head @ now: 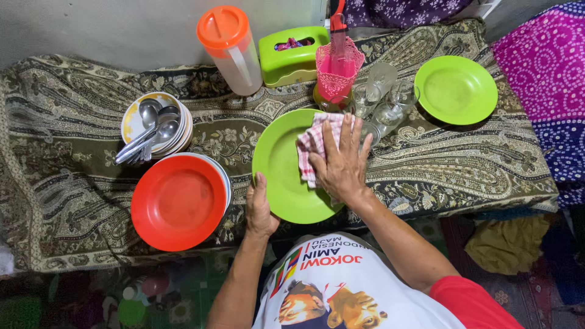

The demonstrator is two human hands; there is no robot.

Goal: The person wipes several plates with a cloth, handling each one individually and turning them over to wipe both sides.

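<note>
Paisley-clothed table (73, 183): my left hand (260, 210) grips a green plate (277, 167) at its rim; right-hand fingers (341, 155), spread, press a checked cloth (312, 146) onto it. Red plates (178, 203) left, glasses (381, 97) just behind.

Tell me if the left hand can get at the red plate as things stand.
Probably yes: the left hand grips the green plate's near rim, and the red plate lies uncovered right beside it, with nothing between.

Right hand (342, 166) hides part of checked cloth (314, 146); red plate (178, 202) covers stack beneath; floor clutter blurred.
</note>
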